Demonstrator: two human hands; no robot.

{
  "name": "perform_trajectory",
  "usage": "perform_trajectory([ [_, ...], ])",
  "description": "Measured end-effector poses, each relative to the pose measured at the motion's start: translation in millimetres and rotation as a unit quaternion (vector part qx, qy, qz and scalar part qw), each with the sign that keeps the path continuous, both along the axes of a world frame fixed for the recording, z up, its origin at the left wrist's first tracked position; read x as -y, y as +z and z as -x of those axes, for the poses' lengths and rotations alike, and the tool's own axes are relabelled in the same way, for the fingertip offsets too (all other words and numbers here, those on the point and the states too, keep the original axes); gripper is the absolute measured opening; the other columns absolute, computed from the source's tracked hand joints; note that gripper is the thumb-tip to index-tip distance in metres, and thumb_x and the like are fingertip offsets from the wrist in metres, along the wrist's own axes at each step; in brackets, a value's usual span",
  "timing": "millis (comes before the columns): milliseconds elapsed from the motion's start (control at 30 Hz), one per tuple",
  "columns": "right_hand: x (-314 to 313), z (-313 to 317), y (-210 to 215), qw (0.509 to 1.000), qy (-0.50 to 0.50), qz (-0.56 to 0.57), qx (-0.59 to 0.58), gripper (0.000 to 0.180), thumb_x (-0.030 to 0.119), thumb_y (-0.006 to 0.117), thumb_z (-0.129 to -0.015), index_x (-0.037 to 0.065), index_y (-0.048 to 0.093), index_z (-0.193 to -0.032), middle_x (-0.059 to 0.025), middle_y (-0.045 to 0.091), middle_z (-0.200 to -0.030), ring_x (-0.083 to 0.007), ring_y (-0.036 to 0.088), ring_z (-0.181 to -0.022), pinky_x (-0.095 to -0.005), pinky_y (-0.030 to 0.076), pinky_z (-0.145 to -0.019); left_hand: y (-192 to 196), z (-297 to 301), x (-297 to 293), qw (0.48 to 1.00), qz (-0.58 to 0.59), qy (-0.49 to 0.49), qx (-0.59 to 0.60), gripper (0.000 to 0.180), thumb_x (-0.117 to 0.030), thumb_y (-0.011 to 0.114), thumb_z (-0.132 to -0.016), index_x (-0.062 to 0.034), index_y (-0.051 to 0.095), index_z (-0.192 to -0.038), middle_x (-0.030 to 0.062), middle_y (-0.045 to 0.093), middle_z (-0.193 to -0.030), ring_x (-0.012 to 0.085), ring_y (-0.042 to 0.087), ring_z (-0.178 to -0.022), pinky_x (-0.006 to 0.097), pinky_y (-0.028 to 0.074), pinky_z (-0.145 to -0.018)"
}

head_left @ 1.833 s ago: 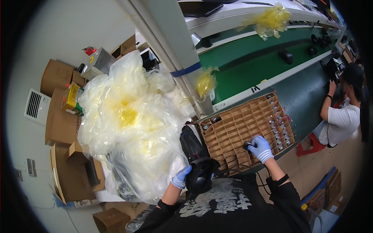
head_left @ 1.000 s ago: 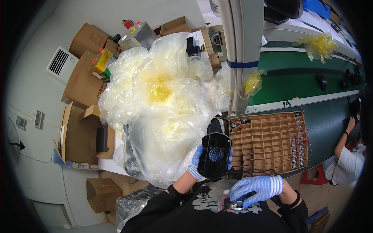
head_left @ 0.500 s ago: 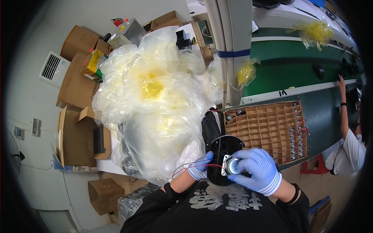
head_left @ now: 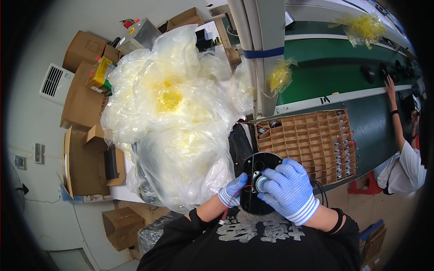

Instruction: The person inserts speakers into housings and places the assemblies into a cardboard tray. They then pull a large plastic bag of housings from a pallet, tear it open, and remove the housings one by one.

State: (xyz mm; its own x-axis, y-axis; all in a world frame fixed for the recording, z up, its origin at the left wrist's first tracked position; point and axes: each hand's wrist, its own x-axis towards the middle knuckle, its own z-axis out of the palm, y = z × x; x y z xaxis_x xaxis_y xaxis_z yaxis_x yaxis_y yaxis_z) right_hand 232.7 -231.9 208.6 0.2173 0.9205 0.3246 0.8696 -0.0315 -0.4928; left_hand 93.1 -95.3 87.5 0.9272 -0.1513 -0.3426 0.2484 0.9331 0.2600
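A black oval plastic housing lies before my chest, its hollow side up. My left hand, in a blue-striped glove, is closed on the housing's left edge. In the fingers of my right hand, gloved alike, is a small round speaker with a metal frame. The speaker is down inside the housing, around its middle; whether it sits flat there is hidden by my fingers. A red wire hangs from it past my left hand, ending in a small white plug.
Beyond my right hand stands a divided cardboard tray, with several speakers along its right side. Large clear bags cover the table on the left. A grey post rises behind. A co-worker's arm reaches over the green conveyor belt.
My right hand has brought the speaker from above the housing down into it, turning it. The wires have swung down beside my left hand. The view has shifted slightly.
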Motion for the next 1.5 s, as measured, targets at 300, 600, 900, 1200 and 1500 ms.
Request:
perform_trajectory([
  [300, -4, 2, 2, 1.0, -0.005, 0.03, 0.004, 0.031, 0.023, 0.073, -0.051, 0.008, 0.06, -0.074, -0.0061, 0.062, -0.089, -0.025, 0.055, -0.082, -0.0411, 0.043, -0.08, 3, 0, -1, 1.0, 0.018, 0.007, -0.003, 0.071, -0.037, 0.062, -0.081, -0.006, 0.029, -0.136, 0.015, 0.037, -0.136, 0.0278, 0.043, -0.121, 0.043, 0.037, -0.101],
  [600, -5, 3, 0, 1.0, -0.014, 0.01, 0.014, 0.031, 0.022, 0.074, -0.05, 0.008, 0.06, -0.074, -0.0075, 0.062, -0.089, -0.0258, 0.055, -0.083, -0.0414, 0.042, -0.08, 11, -2, 0, 1.0, 0.009, 0.017, 0.015, 0.062, -0.041, 0.056, -0.085, -0.0085, 0.035, -0.133, 0.0107, 0.051, -0.124, 0.0225, 0.051, -0.112, 0.039, 0.042, -0.096],
  [900, -6, 3, -3, 1.0, -0.015, 0.005, 0.018, 0.033, 0.022, 0.074, -0.051, 0.008, 0.059, -0.077, -0.0082, 0.062, -0.091, -0.0258, 0.055, -0.084, -0.0417, 0.041, -0.081, 13, -3, 0, 0.999, 0.045, 0.014, -0.014, 0.062, -0.042, 0.06, -0.081, -0.0081, 0.04, -0.129, 0.0104, 0.054, -0.12, 0.0226, 0.054, -0.109, 0.038, 0.044, -0.095],
  [1200, -8, 4, -3, 0.999, -0.019, -0.002, 0.027, 0.033, 0.021, 0.074, -0.051, 0.008, 0.06, -0.077, -0.008, 0.062, -0.091, -0.0257, 0.055, -0.084, -0.0421, 0.041, -0.082, 2, -1, -3, 0.999, 0.022, 0.016, -0.017, 0.057, -0.041, 0.059, -0.083, -0.0085, 0.044, -0.128, 0.009, 0.055, -0.119, 0.0208, 0.054, -0.108, 0.037, 0.044, -0.095],
  [1500, -7, -5, -1, 1.0, -0.008, 0.024, 0.001, 0.031, 0.021, 0.074, -0.054, 0.007, 0.06, -0.078, -0.0085, 0.061, -0.094, -0.0271, 0.055, -0.084, -0.0406, 0.042, -0.081, 1, -7, -5, 1.0, -0.006, 0.009, -0.019, 0.058, -0.041, 0.059, -0.082, -0.0089, 0.043, -0.128, 0.0087, 0.055, -0.12, 0.0208, 0.054, -0.109, 0.037, 0.042, -0.096],
])
